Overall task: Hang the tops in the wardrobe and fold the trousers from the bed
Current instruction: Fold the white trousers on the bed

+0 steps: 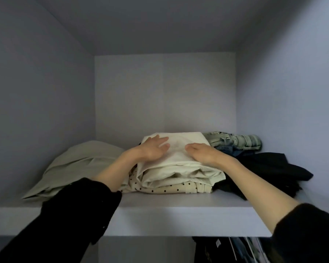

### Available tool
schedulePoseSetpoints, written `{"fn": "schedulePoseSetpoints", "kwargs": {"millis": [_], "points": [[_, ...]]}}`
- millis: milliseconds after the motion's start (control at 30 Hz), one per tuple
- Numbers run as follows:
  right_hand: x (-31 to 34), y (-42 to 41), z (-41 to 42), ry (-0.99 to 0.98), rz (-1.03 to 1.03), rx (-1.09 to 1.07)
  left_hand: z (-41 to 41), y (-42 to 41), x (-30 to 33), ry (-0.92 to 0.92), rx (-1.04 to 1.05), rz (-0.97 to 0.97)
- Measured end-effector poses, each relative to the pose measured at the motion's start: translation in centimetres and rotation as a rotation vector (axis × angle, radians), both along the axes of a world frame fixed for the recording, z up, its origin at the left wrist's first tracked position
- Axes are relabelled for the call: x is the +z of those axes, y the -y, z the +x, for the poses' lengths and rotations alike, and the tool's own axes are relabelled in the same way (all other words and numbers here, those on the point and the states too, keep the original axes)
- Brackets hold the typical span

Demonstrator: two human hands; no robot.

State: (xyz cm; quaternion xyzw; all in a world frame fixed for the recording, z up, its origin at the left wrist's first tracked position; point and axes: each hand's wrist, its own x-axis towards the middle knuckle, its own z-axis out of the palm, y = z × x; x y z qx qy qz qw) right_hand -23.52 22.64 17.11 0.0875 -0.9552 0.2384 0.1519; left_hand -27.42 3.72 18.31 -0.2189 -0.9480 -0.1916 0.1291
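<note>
Wardrobe: a pale, dimly lit upper compartment, its shelf (179, 205) carrying several heaps of clothing; below the shelf edge, hanging garments (235, 249) show at lower right.
Cream trousers: a folded cream garment (179, 168), apparently the trousers, sits on top of a polka-dot piece (169, 188) in the middle of the shelf, near the front edge.
Left hand: the left hand (152, 149) lies flat on the top of the fold, fingers straight and slightly spread, pressing rather than gripping.
Right hand: the right hand (201, 151) rests on the same fold just beside the other; its fingers bend a little over the cloth, and whether they pinch it cannot be told.
Sleeves: black sleeves (74, 215) are pushed up both forearms.
Neighbours: a pale green garment (74, 164) slumps to the left; faded jeans (235, 142) sit behind on the right, with a black heap (273, 168) in front of them, touching the stack.
Stage: the fold looks placed; the hands seem to be settling it.
Risk, slide: the cream layers are loose and bulging at the front, so releasing without an even press may let the top fold spring open or creep toward the edge.
Risk, lean: the dotted piece beneath is soft and uneven; a push on one side could tip the stack into the black heap.
Risk, snag: a withdrawing sleeve could drag the fold forward off the shelf.
</note>
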Motion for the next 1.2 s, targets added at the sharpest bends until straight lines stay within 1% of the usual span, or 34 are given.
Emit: {"fn": "schedulePoseSetpoints", "kwargs": {"millis": [67, 233, 300, 400, 533, 633, 767, 833, 933, 1100, 1200], "points": [[-0.2, 0.2, 2.9, -0.049, -0.092, 0.010, 2.6, 1.1, -0.1, -0.111, -0.051, 0.127], [-2.6, 1.8, 10.9, -0.269, -0.111, -0.031, 10.8, 3.5, -3.0, -0.347, -0.146, 0.337], [-4.0, 2.9, 14.5, -0.341, -0.150, -0.038, 14.5, 4.7, -4.8, -0.379, -0.173, 0.442], [-7.2, 4.6, 19.3, -0.371, -0.229, -0.041, 19.4, 6.3, -8.2, -0.327, -0.208, 0.549], [-11.9, 7.2, 25.6, -0.257, -0.299, -0.030, 25.8, 8.7, -12.6, -0.157, -0.212, 0.553], [-14.6, 8.4, 29.4, -0.223, -0.336, -0.026, 30.0, 10.4, -15.3, -0.125, -0.189, 0.577], [-17.5, 9.9, 33.3, -0.139, -0.470, 0.011, 35.2, 12.5, -19.3, -0.089, -0.121, 0.672], [-19.1, 11.0, 34.8, -0.098, -0.523, 0.035, 37.5, 13.6, -21.4, -0.057, -0.071, 0.682], [-21.4, 12.8, 36.8, -0.026, -0.548, 0.080, 40.5, 15.1, -23.8, -0.032, 0.003, 0.671], [-24.8, 16.1, 40.1, 0.131, -0.530, 0.167, 45.4, 18.3, -25.1, -0.143, 0.116, 0.594], [-24.9, 18.5, 41.3, 0.145, -0.515, 0.198, 48.0, 20.3, -24.1, -0.265, 0.148, 0.526]]}}
